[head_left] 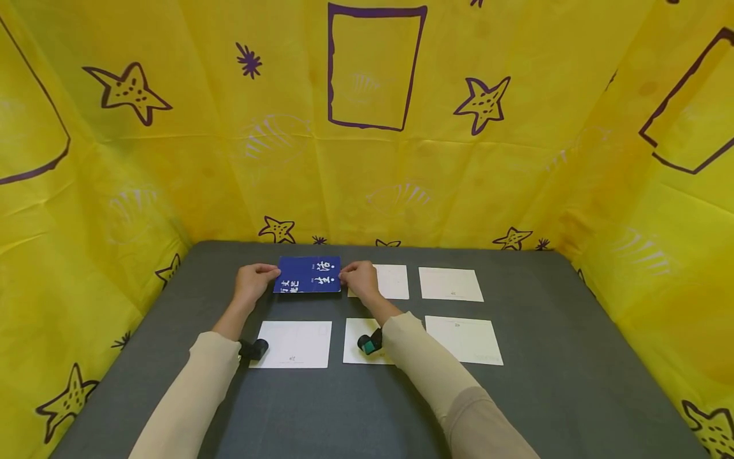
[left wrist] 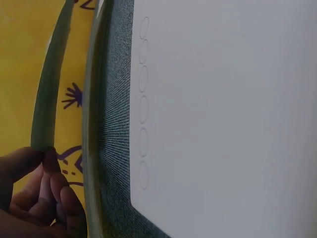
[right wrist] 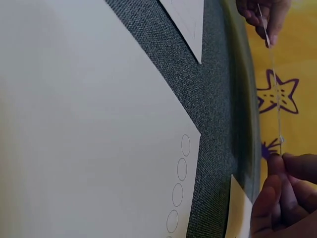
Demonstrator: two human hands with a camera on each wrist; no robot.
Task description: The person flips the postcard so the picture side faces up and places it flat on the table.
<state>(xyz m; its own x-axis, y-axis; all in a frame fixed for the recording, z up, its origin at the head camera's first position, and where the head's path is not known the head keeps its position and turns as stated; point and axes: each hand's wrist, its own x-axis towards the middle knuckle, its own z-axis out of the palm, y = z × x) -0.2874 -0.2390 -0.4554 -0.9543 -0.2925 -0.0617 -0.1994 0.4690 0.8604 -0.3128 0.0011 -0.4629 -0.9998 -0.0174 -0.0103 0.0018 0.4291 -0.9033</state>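
Note:
A blue postcard point(head_left: 304, 275) with white characters is held up at the back left of the table, between both hands. My left hand point(head_left: 255, 284) pinches its left edge between thumb and fingers; the right hand point(head_left: 362, 281) pinches the right edge. In the left wrist view the postcard point(left wrist: 49, 94) appears nearly edge-on above the pinching fingertips. The right wrist view shows the postcard point(right wrist: 277, 99) as a thin line joining the two hands. Just behind the right hand, a white card point(head_left: 392, 282) lies flat, partly covered by that hand.
More white cards lie face-up on the grey table point(head_left: 287, 414): one card point(head_left: 451, 284) at the back right, another card point(head_left: 464, 340) at the front right, a card point(head_left: 292, 344) under the left wrist, and a card point(head_left: 353, 331) partly hidden by the right arm. Yellow patterned cloth point(head_left: 373, 178) surrounds the table.

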